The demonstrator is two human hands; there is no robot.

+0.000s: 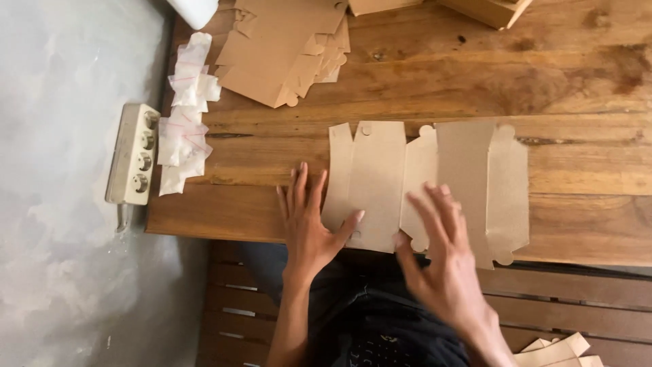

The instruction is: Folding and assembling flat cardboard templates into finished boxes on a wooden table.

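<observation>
A flat brown cardboard box blank (380, 177) with tabs and creases lies unfolded at the near edge of the wooden table (577, 88). My left hand (309, 221) rests flat on the table at the blank's left end, fingers spread, thumb touching the card. Over the blank's middle near edge, my right hand (441, 255) is spread with its fingertips on the card. Neither hand grips anything.
A stack of similar flat cardboard blanks (282, 51) lies at the back left. Small clear plastic bags (185, 115) sit along the table's left edge beside a white power strip (132, 155). More cardboard pieces (557, 352) lie on the slatted bench at the lower right.
</observation>
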